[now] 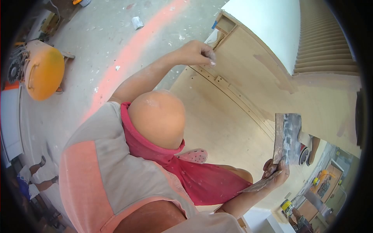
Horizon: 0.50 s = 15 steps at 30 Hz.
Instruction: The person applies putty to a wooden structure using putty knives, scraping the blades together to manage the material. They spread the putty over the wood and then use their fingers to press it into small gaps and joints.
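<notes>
My left hand is held out over the edge of a wooden panel, fingers curled together with whitish smears at the tips. Whether anything small sits between them I cannot make out. Low on the right, my right hand is closed around a wide putty knife, whose blade stands up, smeared with grey and white filler. A second thin flat blade sticks out from the same hand toward my leg. Beyond both hands lies the pale plywood panel, with a batten fixed along it.
A curved piece with a white face and a ribbed section rises at upper right. An open tin stands at its foot. An orange-yellow machine is on the left floor; a small can lies near a pink stripe.
</notes>
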Tool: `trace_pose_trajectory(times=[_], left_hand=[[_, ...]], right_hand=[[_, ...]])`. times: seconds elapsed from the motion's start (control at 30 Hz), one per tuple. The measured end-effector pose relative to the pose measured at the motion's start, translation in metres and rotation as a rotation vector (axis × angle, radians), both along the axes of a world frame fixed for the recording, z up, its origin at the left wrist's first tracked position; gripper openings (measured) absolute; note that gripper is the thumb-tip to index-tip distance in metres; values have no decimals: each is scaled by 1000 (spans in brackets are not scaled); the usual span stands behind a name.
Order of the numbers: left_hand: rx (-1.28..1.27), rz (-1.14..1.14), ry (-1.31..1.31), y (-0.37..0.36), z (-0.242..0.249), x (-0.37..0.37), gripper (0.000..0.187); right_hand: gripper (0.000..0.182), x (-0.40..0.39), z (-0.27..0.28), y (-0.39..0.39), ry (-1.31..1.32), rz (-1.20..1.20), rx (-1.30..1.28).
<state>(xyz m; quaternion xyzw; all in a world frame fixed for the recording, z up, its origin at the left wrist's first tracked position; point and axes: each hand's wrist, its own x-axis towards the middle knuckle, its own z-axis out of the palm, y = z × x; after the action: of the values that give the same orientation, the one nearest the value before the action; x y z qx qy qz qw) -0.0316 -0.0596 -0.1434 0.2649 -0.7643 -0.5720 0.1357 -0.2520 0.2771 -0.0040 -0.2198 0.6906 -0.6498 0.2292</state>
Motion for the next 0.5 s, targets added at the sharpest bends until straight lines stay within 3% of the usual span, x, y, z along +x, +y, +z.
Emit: trace_pose_trajectory(times=[0.07, 0.1, 0.17, 0.37, 0.5], left_hand=[[60, 267, 102, 1, -2, -13, 28], [59, 260, 106, -1, -3, -17, 28], [-182, 488, -43, -7, -4, -25, 42], [-200, 473, 134, -7, -21, -39, 71], [-224, 393, 97, -9, -11, -38, 74]], right_hand=[[25, 2, 1, -2, -11, -22, 10], [25, 2, 1, -1, -8, -30, 9], [26, 2, 2, 0, -9, -29, 45], [26, -4, -3, 6, -9, -32, 45], [23, -4, -3, 5, -28, -36, 22]])
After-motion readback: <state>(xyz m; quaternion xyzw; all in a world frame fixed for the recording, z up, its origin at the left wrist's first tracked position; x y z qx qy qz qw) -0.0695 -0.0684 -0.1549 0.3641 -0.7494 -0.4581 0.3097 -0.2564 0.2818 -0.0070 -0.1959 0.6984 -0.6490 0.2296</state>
